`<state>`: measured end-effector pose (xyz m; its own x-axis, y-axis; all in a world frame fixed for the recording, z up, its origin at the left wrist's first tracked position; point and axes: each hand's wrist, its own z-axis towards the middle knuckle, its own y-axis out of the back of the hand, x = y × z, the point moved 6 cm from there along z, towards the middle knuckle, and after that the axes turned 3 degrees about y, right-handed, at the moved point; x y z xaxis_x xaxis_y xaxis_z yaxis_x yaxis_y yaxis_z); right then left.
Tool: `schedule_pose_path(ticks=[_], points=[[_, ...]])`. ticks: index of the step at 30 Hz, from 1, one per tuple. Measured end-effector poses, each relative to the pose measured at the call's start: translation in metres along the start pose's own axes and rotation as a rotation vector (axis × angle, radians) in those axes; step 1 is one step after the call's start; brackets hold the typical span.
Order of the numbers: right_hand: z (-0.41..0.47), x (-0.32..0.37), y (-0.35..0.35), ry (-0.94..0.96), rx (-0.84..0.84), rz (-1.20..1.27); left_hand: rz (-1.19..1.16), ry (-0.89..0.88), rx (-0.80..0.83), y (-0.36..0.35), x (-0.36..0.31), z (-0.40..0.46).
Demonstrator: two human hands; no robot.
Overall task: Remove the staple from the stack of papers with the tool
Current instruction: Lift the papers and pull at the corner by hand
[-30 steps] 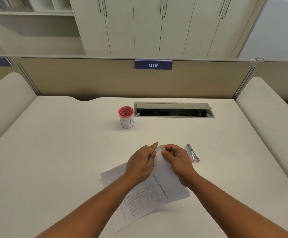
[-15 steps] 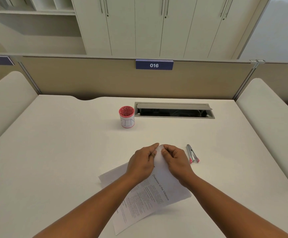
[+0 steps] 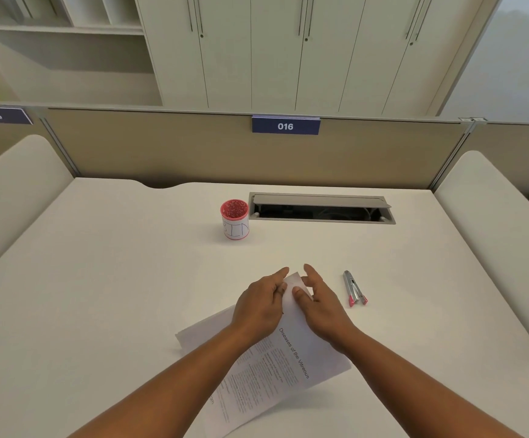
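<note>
— Two hands on the papers (image 3: 291, 358), low in the frame's middle?
— Yes. The left hand (image 3: 261, 306) pinches the top corner, its grip clamped on the sheets. The right hand (image 3: 318, 303) rests just beside it, fingers spread apart, thumb pressing the corner.
— And the staple?
— Too small to tell; it would be under the fingers.
— The tool (image 3: 354, 289)?
— Flat on the surface (image 3: 99, 279), just right of the right hand, untouched. A red cup (image 3: 234, 219) stands farther up, centre frame.

White papers (image 3: 291, 358), pink-tipped silver tool (image 3: 354, 289)
</note>
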<state>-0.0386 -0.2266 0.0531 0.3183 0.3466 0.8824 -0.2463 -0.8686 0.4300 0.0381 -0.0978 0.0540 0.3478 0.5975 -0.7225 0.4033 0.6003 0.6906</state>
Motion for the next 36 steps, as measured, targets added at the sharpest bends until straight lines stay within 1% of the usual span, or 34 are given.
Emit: schedule_pose_path(ticks=[2,4,7,11,16,19,23,28,31,36], points=[[0.0,0.0,-0.002,-0.01,0.052,0.026,0.011,0.01,0.007,0.0,0.001,0.0],[0.0,0.002,-0.004,0.02,0.078,0.035,0.021,0.018,0.021,-0.001,0.002,-0.001],[-0.001,0.005,-0.003,0.006,0.053,0.025,0.008,0.034,0.088,-0.005,0.003,-0.002],[-0.001,0.01,0.003,0.023,0.034,-0.047,0.003,0.064,0.204,-0.005,0.006,-0.004],[0.001,0.012,0.016,0.017,-0.009,-0.003,-0.001,0.059,0.299,0.005,0.013,-0.007],[0.002,0.011,0.019,-0.001,-0.003,0.063,0.006,0.035,0.319,0.01,0.011,-0.005],[0.003,0.008,0.02,-0.038,-0.001,0.165,0.098,-0.018,0.293,0.013,0.006,-0.001],[0.003,0.0,0.024,-0.114,0.025,0.191,0.091,0.008,0.324,0.008,0.004,-0.001],[0.002,-0.004,0.026,-0.157,0.057,0.266,0.119,-0.009,0.353,0.005,0.001,0.0],[0.01,-0.011,0.029,-0.2,0.0,0.348,0.148,-0.021,0.37,0.0,0.003,0.007]])
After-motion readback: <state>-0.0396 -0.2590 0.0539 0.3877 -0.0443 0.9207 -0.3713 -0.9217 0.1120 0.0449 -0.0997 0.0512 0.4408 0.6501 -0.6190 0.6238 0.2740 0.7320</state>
